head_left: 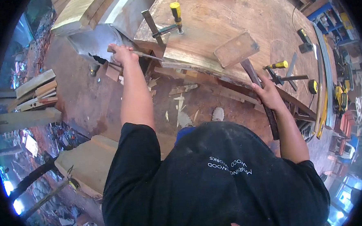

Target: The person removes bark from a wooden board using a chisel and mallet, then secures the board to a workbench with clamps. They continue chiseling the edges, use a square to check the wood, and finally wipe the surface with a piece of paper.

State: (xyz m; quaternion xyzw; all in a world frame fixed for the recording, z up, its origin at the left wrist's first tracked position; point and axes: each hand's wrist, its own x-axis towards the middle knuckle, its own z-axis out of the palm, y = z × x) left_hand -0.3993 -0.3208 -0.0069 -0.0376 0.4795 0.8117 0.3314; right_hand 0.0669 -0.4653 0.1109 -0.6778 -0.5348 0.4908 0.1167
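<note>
My left hand (125, 55) is wrapped round the handle of a chisel (149, 56), whose blade points right and meets the left end of a thick wooden board (202, 42). In my right hand (268, 93) is the dark handle of a wooden mallet (237, 50). The block-shaped mallet head overlaps the board's front edge in this view. One clamp with a yellow handle (176, 15) stands at the board's left end. Another yellow-handled clamp (279, 65) sits to the right, just beyond my right hand.
A tape measure (312, 86) and a black-and-yellow tool (304, 39) lie on the bench's right side. Wood shavings (180, 107) litter the floor below. Stacked offcuts (36, 92) are at the left, and a large timber slab (89, 163) stands at lower left.
</note>
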